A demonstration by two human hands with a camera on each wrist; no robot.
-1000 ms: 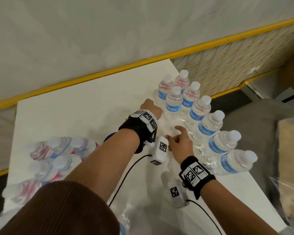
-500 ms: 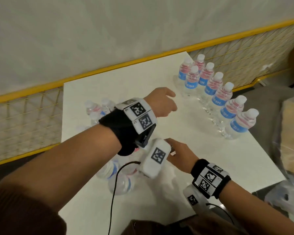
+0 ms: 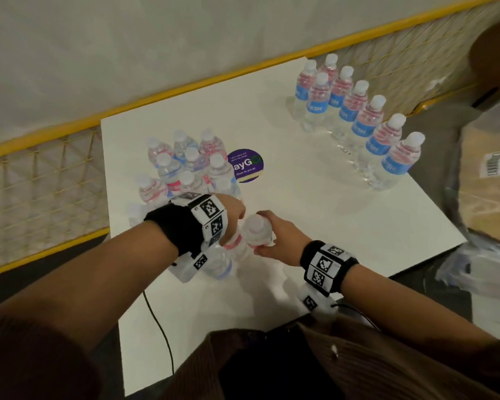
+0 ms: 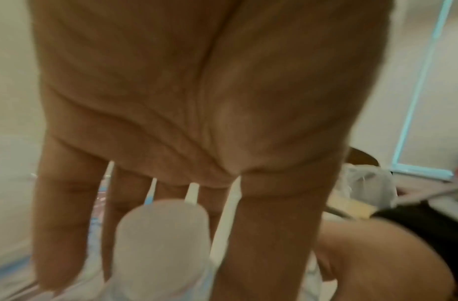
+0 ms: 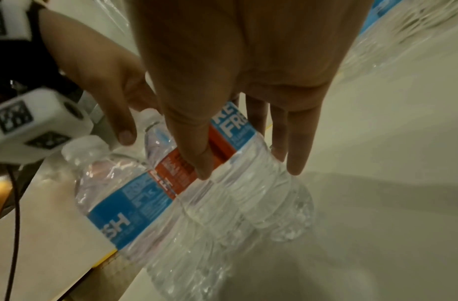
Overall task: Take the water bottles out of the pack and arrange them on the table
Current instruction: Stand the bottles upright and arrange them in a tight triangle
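The near bottle point(image 3: 256, 232) stands at the counter's point(image 3: 315, 220) front edge, long axis tilted, the right hand point(image 3: 280, 243) clamped on its label; the left hand point(image 3: 231, 215), fingers straight, touches the neighbouring bottle point(image 5: 111, 183).

Bare table point(image 3: 300, 215) between pack point(image 3: 185, 166), bottle row point(image 3: 367, 116).

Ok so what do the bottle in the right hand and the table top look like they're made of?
Bottle: thin clear plastic, glossy, judging by its ribbed see-through wall and highlights; the blue and red label looks like printed film. Table top: smooth matte white surface, probably laminate or painted board; the core isn't clearly visible.
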